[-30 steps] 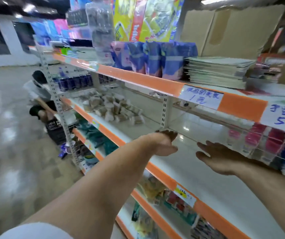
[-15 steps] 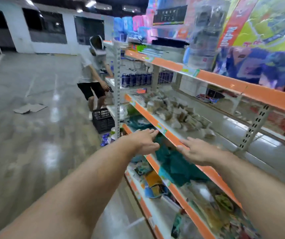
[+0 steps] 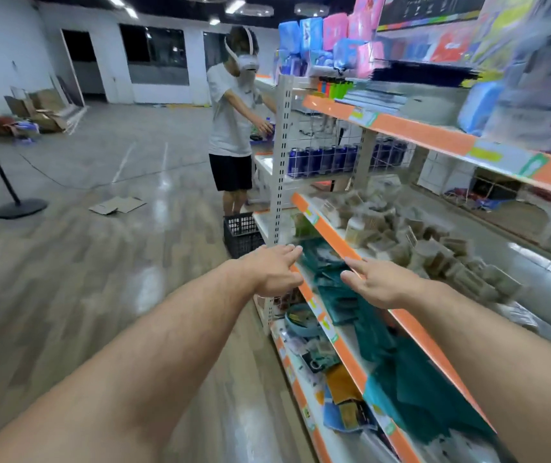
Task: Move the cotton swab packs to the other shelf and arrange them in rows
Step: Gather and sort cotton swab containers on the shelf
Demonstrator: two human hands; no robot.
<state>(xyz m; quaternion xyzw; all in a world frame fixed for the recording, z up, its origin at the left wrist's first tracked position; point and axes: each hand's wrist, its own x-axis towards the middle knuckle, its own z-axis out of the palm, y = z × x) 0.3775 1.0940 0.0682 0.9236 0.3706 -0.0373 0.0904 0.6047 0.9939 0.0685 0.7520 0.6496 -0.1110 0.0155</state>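
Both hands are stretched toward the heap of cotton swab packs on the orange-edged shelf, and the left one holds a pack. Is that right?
Not quite. The left hand holds nothing; its fingers are straight and empty. The rest stands: the head view shows it and the right hand stretched toward the heap of cotton swab packs on the orange-edged shelf.

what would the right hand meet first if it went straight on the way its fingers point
Likely the heap of cotton swab packs just past the orange shelf edge; the right hand is open, depth unclear.
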